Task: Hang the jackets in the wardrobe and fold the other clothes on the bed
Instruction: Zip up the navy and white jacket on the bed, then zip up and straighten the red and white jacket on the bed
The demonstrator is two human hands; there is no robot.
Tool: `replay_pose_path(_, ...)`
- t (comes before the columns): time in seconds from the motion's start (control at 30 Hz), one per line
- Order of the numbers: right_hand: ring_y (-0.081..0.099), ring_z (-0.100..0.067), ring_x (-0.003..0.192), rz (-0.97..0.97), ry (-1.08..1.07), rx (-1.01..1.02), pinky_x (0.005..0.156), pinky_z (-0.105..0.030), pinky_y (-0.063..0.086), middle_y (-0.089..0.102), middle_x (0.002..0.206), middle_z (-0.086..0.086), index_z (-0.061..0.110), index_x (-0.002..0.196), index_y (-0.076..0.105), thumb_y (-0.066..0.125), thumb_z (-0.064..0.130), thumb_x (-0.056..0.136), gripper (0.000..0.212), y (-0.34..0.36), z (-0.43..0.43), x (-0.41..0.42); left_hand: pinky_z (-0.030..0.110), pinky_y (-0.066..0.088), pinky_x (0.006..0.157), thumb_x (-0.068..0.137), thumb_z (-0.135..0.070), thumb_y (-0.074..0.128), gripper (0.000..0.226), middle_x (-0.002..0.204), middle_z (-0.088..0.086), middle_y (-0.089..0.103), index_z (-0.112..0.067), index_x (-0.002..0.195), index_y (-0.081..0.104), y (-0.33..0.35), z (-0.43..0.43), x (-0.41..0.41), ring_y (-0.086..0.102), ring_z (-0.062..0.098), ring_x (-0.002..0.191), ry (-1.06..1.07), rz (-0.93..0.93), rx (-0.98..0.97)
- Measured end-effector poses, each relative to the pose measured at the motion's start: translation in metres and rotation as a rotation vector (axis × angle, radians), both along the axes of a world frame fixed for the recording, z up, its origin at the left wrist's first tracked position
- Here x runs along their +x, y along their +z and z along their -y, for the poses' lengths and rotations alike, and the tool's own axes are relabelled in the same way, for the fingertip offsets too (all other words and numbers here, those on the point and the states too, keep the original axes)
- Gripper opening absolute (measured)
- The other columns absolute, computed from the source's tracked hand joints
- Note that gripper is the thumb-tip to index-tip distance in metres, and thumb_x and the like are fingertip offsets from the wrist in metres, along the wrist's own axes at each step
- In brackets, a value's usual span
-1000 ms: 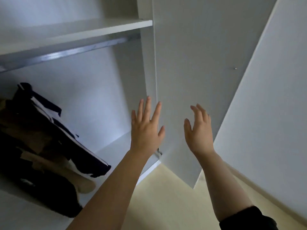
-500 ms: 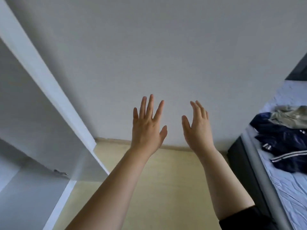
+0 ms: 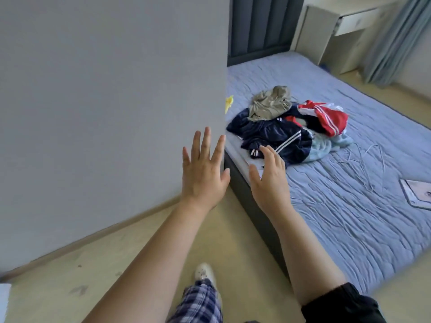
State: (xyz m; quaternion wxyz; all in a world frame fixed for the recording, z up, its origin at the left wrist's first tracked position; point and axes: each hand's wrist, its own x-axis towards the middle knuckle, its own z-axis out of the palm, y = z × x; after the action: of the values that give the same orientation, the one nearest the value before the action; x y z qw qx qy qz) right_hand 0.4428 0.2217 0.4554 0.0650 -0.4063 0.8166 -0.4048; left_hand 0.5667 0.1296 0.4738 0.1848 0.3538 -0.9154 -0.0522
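A heap of clothes lies on the bed (image 3: 349,217): a navy jacket with white stripes (image 3: 275,136), an olive garment (image 3: 270,104) on top, a red striped piece (image 3: 331,117) and a light blue one (image 3: 324,148). Wire hangers (image 3: 363,163) lie on the blue sheet to the right of the heap. My left hand (image 3: 204,173) is raised with straight spread fingers in front of the grey wall. My right hand (image 3: 270,180) is raised beside it, fingers relaxed, above the bed's near edge. Both hands hold nothing.
A grey wall (image 3: 105,113) fills the left side and ends at the bed's dark headboard (image 3: 261,26). A booklet (image 3: 417,193) lies on the bed at far right. A white desk (image 3: 338,31) and curtain (image 3: 396,38) stand beyond. My slippered foot (image 3: 205,273) is on the floor.
The view has swung right from the open wardrobe, past the wall, onto the bed and the heap of clothes. Both hands stay raised and empty in front of me.
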Motion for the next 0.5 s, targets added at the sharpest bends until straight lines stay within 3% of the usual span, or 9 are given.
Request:
replay_pose_path(0.23, 0.026, -0.021, 0.139, 0.019, -0.215, 0.079, 0.112, -0.033, 0.024, 0.032, 0.150, -0.008, 0.009, 0.143, 0.034, 0.049, 0.024, 0.096, 0.052, -0.043, 0.010, -0.113, 0.058, 0.014, 0.112, 0.090, -0.032, 0.057, 0.075, 0.160, 0.013, 0.005, -0.019, 0.152, 0.017, -0.043, 0.037, -0.140, 0.003, 0.032, 0.147, -0.198, 0.014, 0.066)
replay_pose_path(0.5, 0.023, -0.021, 0.141, 0.183, -0.317, 0.227, 0.115, -0.033, 0.022, 0.031, 0.151, -0.009, 0.007, 0.144, 0.032, 0.048, 0.021, 0.096, 0.052, -0.099, 0.096, -0.279, 0.053, 0.021, 0.112, 0.090, -0.030, 0.058, 0.074, 0.159, 0.015, 0.004, -0.017, 0.152, 0.019, -0.120, 0.126, -0.318, 0.006, 0.033, 0.146, -0.257, 0.131, 0.246)
